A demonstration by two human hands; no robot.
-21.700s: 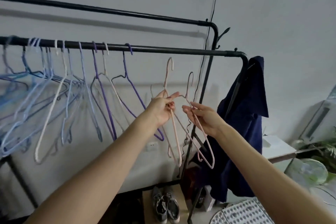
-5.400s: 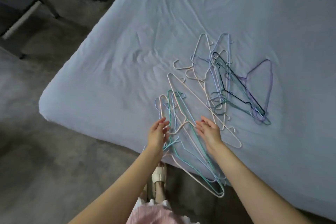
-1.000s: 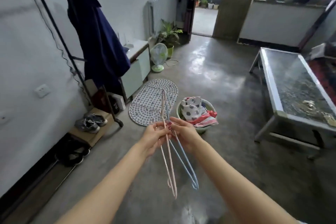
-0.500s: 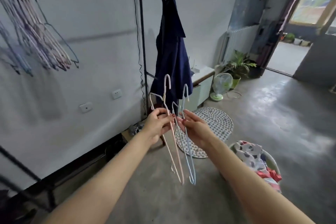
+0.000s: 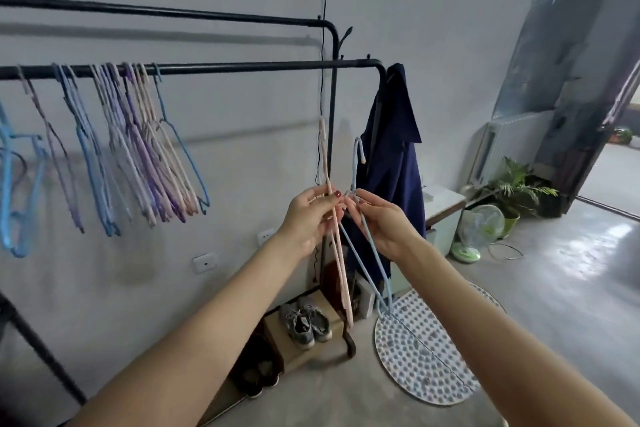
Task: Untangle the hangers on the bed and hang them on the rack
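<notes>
Head cam's showing my left hand (image 5: 313, 215) pinching the pink hanger (image 5: 337, 246) and right hand (image 5: 379, 224) pinching the blue hanger (image 5: 367, 236), keeping them apart for hooking onto the rack (image 5: 259, 66).

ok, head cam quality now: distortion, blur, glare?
Head view: wide-angle bowing bends the rack rails and stretches both forearms. Hung hangers are soft and smeared at left; the hands, left hand and right hand, are sharper. Rails cast soft shadows on the wall. Daylight glare sheens the floor at right.
</notes>
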